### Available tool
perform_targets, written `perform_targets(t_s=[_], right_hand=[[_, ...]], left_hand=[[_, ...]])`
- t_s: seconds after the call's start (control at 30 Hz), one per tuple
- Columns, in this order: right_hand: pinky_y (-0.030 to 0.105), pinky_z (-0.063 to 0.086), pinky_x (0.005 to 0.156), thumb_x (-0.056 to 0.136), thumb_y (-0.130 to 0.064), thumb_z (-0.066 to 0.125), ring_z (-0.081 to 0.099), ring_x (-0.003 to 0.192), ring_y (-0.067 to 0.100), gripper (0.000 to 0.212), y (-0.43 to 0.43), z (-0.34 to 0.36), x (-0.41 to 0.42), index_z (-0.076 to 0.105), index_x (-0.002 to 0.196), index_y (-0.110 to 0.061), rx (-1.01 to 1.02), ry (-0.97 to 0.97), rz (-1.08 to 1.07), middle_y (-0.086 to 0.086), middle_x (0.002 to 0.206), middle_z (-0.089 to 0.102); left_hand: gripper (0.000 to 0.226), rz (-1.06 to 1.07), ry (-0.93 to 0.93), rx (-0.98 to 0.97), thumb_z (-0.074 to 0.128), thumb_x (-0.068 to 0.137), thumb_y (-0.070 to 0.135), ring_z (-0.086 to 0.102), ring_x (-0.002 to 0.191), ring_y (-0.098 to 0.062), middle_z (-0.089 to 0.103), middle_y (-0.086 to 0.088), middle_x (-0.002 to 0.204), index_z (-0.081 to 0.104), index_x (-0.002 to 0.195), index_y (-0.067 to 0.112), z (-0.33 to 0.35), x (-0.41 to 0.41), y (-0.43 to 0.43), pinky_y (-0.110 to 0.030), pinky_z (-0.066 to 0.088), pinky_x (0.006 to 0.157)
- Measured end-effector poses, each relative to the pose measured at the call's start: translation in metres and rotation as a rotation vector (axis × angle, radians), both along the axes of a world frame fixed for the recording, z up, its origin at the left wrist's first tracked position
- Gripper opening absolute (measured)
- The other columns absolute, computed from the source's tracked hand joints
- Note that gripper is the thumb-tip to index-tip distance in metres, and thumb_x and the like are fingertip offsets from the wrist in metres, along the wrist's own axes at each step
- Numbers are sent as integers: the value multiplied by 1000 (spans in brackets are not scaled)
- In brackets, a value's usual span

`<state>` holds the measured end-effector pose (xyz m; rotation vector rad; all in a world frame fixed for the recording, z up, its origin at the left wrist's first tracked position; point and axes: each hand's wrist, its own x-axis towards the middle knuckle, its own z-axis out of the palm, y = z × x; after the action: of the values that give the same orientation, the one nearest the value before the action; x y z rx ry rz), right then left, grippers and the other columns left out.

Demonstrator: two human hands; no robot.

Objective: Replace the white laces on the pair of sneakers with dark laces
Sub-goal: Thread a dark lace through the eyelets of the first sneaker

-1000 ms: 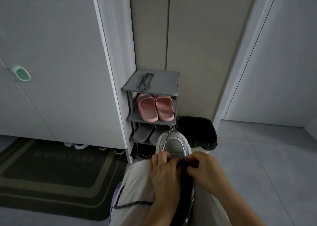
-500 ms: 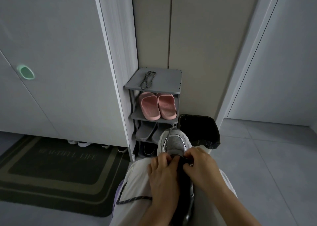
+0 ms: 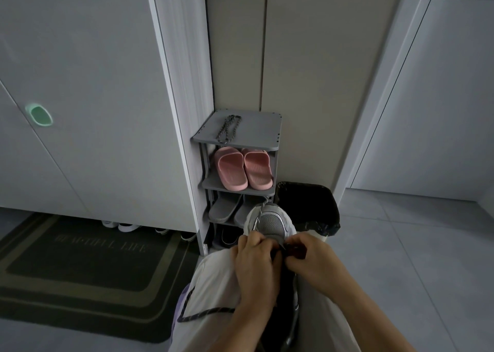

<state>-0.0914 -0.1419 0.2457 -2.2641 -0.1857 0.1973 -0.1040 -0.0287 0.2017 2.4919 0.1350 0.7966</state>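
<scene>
Sneaker gripped by both hands at laces.

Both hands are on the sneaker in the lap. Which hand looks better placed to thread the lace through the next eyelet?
Probably the right hand: its fingers pinch something dark, likely the lace tip, at the top of the sneaker. The left hand lies over the shoe's near side, seemingly steadying it. The eyelets are hidden.

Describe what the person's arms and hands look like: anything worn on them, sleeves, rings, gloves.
Both forearms are bare to the frame's bottom edge; no sleeve shows. The left hand and right hand wear no gloves, and no ring, watch or bracelet shows. The light is dim, so fine marks cannot be told.
</scene>
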Motion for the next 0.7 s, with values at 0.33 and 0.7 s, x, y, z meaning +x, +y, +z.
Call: perform_targets(t_s=[0.33, 0.7], right_hand=[[21, 40, 62, 84, -32, 63, 47, 56, 5, 8, -28, -4, 11, 57, 87, -29, -30, 15, 117, -6, 63, 54], [29, 42, 70, 91, -39, 51, 59, 90, 24, 22, -38, 1, 18, 59, 99, -20, -476, -171, -144, 0, 96, 56]], left_hand=[[8, -83, -94, 157, 66, 60, 29, 34, 71, -9, 50, 10, 68, 60, 60, 24, -3, -11, 14, -23, 33, 67], [41, -50, 33, 213, 90, 38, 26, 33, 73, -10, 51, 9, 72, 68, 72, 28, 6, -26, 14, -25, 44, 60]])
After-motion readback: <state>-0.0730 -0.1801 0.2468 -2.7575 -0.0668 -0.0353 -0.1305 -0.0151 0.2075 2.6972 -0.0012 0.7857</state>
